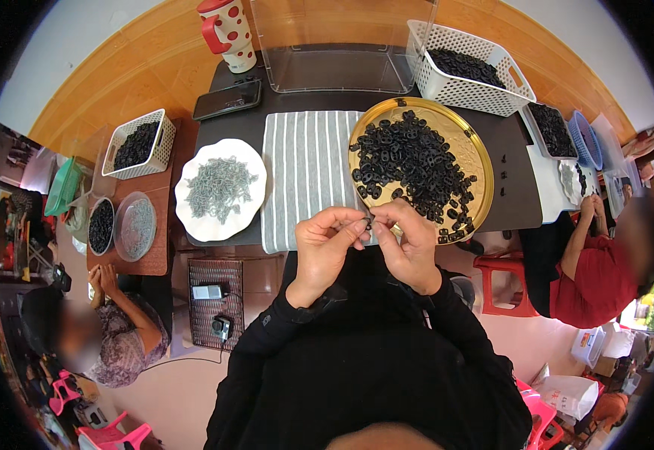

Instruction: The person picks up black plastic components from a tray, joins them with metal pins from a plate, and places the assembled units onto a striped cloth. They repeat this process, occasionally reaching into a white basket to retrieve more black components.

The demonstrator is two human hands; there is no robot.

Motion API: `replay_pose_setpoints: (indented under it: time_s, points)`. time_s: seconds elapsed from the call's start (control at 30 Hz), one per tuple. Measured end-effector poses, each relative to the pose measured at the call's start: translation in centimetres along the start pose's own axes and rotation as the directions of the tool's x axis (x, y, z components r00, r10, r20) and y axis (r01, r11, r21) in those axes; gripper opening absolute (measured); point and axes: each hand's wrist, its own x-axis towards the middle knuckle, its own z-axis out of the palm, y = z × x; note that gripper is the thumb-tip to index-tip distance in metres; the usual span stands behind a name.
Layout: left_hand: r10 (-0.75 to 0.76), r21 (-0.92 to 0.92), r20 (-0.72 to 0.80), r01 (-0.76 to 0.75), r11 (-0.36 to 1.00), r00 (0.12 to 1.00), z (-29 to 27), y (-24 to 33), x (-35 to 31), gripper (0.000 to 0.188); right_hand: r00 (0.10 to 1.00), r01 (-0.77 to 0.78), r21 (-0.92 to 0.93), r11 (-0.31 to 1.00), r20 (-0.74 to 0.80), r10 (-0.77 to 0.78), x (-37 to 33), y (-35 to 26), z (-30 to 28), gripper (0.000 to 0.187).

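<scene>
My left hand (322,249) and my right hand (408,247) meet over the near edge of a grey-and-white striped cloth (304,172). Fingertips of both pinch a small black piece (368,223), mostly covered by the fingers. It resembles the black plastic buckle-like pieces (409,154) heaped on a round golden tray (481,161) just beyond my right hand. Left of the cloth, a white scalloped plate (186,206) carries a pile of small grey metal pieces (220,187); their exact kind is too small to tell.
Behind stand a clear plastic box (342,71), a white basket (518,94) of black pieces, a phone (227,100) and a red-dotted tumbler (233,41). Two other people sit at side tables, one left (128,330), one right (601,274). A red stool (503,285) stands at right.
</scene>
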Motion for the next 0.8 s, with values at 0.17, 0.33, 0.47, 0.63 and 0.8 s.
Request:
replay_pose_setpoints:
  time_s: [0.17, 0.33, 0.47, 0.63, 0.8]
  points:
    - [0.035, 0.034, -0.049, -0.034, 0.999, 0.998, 0.1, -0.6, -0.5, 0.011, 0.991, 0.126, -0.075, 0.989, 0.050, -0.122, 0.5, -0.2, 0.2, 0.022]
    - [0.026, 0.026, -0.079, -0.024, 0.999, 0.997, 0.1, -0.8, -0.6, 0.012, 0.998, 0.034, -0.023, 0.999, 0.054, -0.033, -0.2, 0.6, 0.6, 0.018]
    - [0.038, 0.009, -0.083, -0.037, 0.999, 0.996, -0.1, -1.0, -0.6, 0.013, 0.996, -0.088, 0.119, 0.989, 0.034, 0.085, -0.8, 1.2, 0.8, 0.013]
    - [0.017, 0.031, -0.079, -0.014, 0.999, 0.997, -0.3, -0.8, -0.7, 0.013, 0.998, 0.023, -0.065, 0.998, 0.065, -0.018, -0.4, 0.6, 0.5, 0.012]
    - [0.026, 0.013, -0.061, -0.026, 1.000, 0.998, -0.4, -0.8, -0.6, 0.011, 0.995, 0.087, -0.203, 0.975, 0.068, -0.074, -0.4, 1.0, 1.2, 0.012]
